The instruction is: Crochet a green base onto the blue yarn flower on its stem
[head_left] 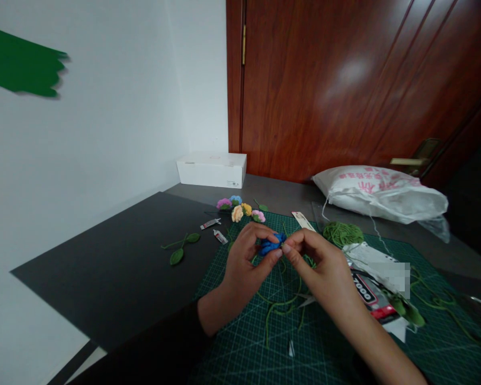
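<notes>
The left hand (246, 262) and the right hand (316, 267) are pinching a blue crochet flower (271, 244) above a green cutting mat (240, 347).

Both hands are nearly closed, and each is holding the flower between thumb and fingertips, probably for keeping such a small piece steady in the air. Thin green yarn (280, 307) is lying loosely on the mat under the hands, and a ball of green yarn (342, 234) is sitting near the right hand, within easy reach. A packet of glue (364, 289) is lying on the right side of the mat. Other crochet flowers (237, 214) are resting beyond the mat's far corner, seemingly kept away from the working place, on a black board (104, 262) covering part of the tabletop (272, 195).
</notes>
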Demonstrator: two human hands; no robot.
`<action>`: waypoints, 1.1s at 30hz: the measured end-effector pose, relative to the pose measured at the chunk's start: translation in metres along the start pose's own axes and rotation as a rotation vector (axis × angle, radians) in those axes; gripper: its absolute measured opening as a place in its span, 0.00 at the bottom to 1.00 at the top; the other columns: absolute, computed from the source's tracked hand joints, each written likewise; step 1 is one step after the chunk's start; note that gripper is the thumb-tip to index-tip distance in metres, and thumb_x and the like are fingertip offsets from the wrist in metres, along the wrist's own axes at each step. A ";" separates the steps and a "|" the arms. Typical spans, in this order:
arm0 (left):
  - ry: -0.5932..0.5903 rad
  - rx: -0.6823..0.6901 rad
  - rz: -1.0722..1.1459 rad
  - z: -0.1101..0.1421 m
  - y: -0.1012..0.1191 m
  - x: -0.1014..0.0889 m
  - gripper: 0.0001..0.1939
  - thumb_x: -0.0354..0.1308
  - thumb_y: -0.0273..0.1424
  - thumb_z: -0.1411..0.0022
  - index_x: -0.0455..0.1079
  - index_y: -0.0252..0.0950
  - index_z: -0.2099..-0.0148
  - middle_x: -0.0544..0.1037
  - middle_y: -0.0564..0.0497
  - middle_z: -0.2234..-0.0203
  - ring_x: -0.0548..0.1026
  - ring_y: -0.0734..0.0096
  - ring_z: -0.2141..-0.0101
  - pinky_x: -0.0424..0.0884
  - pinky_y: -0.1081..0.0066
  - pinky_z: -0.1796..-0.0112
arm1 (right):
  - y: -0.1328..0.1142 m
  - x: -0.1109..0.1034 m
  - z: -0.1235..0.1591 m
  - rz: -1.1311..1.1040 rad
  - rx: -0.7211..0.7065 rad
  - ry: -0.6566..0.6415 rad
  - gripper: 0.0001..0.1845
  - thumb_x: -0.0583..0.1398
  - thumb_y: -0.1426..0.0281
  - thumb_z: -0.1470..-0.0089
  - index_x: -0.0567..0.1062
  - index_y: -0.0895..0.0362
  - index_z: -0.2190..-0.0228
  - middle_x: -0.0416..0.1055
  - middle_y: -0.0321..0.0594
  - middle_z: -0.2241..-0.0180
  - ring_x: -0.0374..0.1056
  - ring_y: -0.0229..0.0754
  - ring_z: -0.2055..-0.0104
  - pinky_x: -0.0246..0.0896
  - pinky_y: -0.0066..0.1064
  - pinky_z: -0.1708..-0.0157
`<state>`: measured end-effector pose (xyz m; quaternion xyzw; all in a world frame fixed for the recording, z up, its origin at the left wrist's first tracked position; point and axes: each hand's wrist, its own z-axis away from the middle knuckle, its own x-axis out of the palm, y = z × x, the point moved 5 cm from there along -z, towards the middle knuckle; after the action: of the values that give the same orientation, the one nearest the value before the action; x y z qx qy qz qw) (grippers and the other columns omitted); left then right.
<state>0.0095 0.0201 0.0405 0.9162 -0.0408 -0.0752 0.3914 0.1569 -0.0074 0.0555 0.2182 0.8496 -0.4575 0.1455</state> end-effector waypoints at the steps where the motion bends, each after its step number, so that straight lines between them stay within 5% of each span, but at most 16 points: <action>1: 0.001 0.008 -0.007 0.000 0.000 0.000 0.06 0.63 0.25 0.40 0.70 0.39 0.61 0.72 0.49 0.61 0.73 0.66 0.59 0.74 0.69 0.63 | 0.000 0.000 0.000 0.003 0.000 0.001 0.07 0.58 0.68 0.39 0.72 0.55 0.70 0.70 0.38 0.72 0.67 0.41 0.69 0.64 0.33 0.67; 24: -0.007 0.077 -0.080 0.000 0.003 0.000 0.07 0.62 0.23 0.40 0.70 0.39 0.60 0.73 0.48 0.62 0.74 0.64 0.58 0.72 0.65 0.61 | -0.006 0.001 0.001 -0.034 -0.016 0.008 0.04 0.58 0.71 0.40 0.71 0.55 0.69 0.68 0.37 0.71 0.66 0.41 0.68 0.63 0.33 0.67; 33: -0.024 0.080 -0.138 0.001 0.004 0.001 0.11 0.60 0.19 0.42 0.70 0.39 0.60 0.73 0.49 0.63 0.73 0.64 0.60 0.70 0.67 0.63 | 0.003 0.011 0.007 -0.203 0.050 0.094 0.02 0.59 0.71 0.42 0.70 0.55 0.68 0.67 0.36 0.70 0.64 0.40 0.68 0.60 0.32 0.68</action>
<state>0.0104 0.0164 0.0429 0.9307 0.0149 -0.1113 0.3480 0.1494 -0.0089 0.0451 0.1556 0.8615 -0.4805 0.0527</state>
